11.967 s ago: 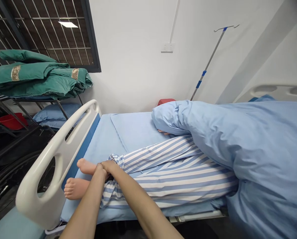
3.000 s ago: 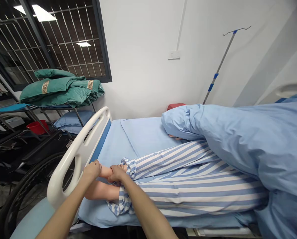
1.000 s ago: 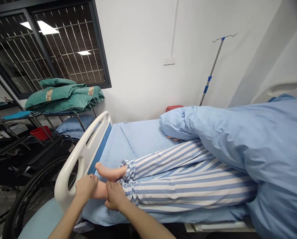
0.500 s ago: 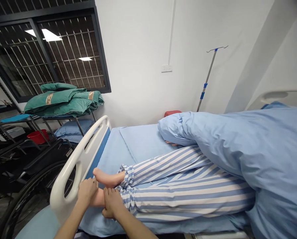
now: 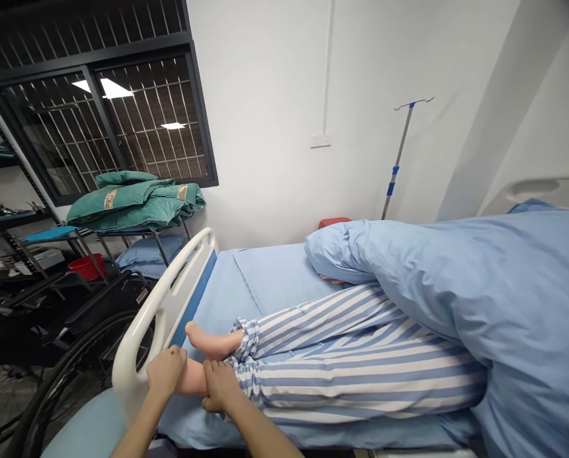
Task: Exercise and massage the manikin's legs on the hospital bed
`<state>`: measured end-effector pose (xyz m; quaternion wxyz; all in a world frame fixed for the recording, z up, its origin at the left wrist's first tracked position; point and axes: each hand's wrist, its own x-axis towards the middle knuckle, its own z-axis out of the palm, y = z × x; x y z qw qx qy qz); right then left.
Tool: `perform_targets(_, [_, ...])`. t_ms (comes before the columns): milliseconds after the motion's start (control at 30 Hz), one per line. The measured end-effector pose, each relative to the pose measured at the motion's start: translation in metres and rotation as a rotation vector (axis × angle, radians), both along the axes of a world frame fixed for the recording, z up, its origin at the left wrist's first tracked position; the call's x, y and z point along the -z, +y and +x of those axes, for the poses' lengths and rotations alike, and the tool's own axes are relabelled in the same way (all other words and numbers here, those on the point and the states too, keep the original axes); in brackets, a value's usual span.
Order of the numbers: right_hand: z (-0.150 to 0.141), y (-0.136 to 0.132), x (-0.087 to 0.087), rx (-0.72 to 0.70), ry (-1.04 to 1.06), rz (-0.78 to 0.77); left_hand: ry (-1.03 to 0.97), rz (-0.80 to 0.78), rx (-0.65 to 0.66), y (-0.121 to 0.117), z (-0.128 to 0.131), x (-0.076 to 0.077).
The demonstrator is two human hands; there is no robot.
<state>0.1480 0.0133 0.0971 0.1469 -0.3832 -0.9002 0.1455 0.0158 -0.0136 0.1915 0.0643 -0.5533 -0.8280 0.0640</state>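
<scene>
A person in blue-and-white striped trousers (image 5: 361,381) lies on the bed, bare feet towards the footboard. My left hand (image 5: 167,370) is wrapped around the front end of the near foot (image 5: 192,378), hiding its toes. At the ankle of the same leg, my right hand (image 5: 220,385) is closed over the top, close to the gathered trouser cuff (image 5: 249,378). The far foot (image 5: 212,343) rests just beyond my hands, untouched, toes showing. A light blue quilt (image 5: 437,273) covers the person's upper legs and body.
The white footboard (image 5: 139,321) stands just left of my left hand. A wheelchair wheel (image 5: 69,375) is beyond it. Green folded bedding (image 5: 136,202) lies on a rack beneath the barred window (image 5: 155,127). An IV pole (image 5: 400,152) stands behind the bed.
The view has shifted slightly, so the room appears further right and lower. My left hand has moved a little towards the footboard, away from the far foot. My right hand keeps its hold.
</scene>
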Motion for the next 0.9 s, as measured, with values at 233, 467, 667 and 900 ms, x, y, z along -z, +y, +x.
perform_targets(233, [-0.002, 0.005, 0.002, -0.006, -0.067, -0.016, 0.106, -0.141, 0.207, 0.026, 0.007, 0.002])
perform_targets(467, [-0.001, 0.005, 0.001, 0.001, -0.061, -0.003, 0.118, -0.196, 0.315, 0.038, 0.002, 0.013])
perform_targets(667, [-0.001, 0.004, 0.000, 0.012, -0.061, 0.007, 0.100, -0.125, 0.242, 0.038, -0.003, 0.019])
perform_targets(900, [-0.002, 0.005, 0.005, 0.019, -0.042, 0.018, 0.088, -0.038, 0.137, 0.037, -0.004, 0.021])
